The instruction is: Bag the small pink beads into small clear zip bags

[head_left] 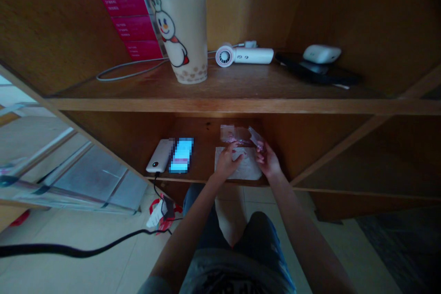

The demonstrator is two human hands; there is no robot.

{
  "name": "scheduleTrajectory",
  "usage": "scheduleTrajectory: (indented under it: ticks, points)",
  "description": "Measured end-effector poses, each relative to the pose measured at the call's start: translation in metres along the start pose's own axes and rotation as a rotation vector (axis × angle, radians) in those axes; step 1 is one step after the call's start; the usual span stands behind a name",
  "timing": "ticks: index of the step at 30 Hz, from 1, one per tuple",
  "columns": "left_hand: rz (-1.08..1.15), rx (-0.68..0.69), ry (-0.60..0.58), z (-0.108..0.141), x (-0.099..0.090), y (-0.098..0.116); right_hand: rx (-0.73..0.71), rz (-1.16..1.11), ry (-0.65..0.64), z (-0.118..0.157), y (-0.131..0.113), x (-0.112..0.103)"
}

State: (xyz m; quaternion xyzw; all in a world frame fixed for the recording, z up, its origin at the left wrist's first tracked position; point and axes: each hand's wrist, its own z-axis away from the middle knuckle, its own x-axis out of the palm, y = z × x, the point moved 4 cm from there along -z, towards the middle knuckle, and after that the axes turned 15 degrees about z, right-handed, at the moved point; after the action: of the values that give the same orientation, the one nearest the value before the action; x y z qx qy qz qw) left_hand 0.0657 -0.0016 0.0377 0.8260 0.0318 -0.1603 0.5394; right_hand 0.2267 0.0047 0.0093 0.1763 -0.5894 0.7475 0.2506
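Observation:
On the lower shelf, my right hand point(268, 158) has its fingers closed on a small clear plastic bag point(255, 136), which sticks up to the left of the fingers. My left hand point(228, 161) is over the left part of a white sheet point(250, 169), its fingers apart and its fingertips near small pink pieces. Behind the sheet lie another small clear bag point(227, 132) with pinkish contents and a further clear packet point(243, 135) beside it. Whether the left fingertips touch the pieces is too small to tell.
To the left lie a white power bank point(161, 156) with a black cable and a lit phone point(181, 155). The upper shelf point(241, 83) holds a milk tea cup point(188, 32), pink boxes point(129, 18), a white handheld fan point(244, 55) and a white case point(322, 53) on something black.

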Motion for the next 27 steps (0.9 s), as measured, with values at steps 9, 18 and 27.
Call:
scheduleTrajectory:
  ticks: [9, 18, 27]
  points:
    - [-0.056, 0.045, -0.063, 0.011, -0.002, 0.001, 0.007, -0.029, 0.018, 0.006, 0.008, 0.019]
    - [0.037, -0.011, 0.109, -0.002, -0.014, 0.038, 0.003, -0.048, -0.032, 0.011, 0.03, 0.045]
    - [-0.035, 0.017, 0.1, 0.001, -0.014, 0.043, -0.006, -0.044, -0.058, 0.01, 0.041, 0.057]
